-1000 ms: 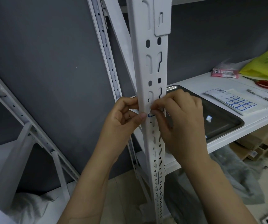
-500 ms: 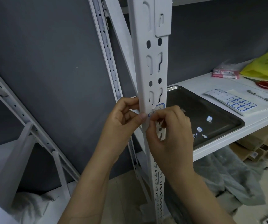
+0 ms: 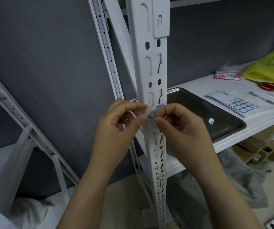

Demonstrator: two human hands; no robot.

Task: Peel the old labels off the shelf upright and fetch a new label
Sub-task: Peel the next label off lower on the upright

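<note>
The blue-edged old label point(image 3: 157, 108) sits on the front of the shelf upright point(image 3: 151, 71), one corner lifted. The right hand point(image 3: 182, 129) pinches that corner between thumb and forefinger, wrist low, probably so the paper can be drawn off flat. The left hand point(image 3: 119, 124) pinches the upright's left edge beside it, seemingly as a brace. The sheet of new labels point(image 3: 238, 104) waits on the shelf point(image 3: 199, 85) behind.
</note>
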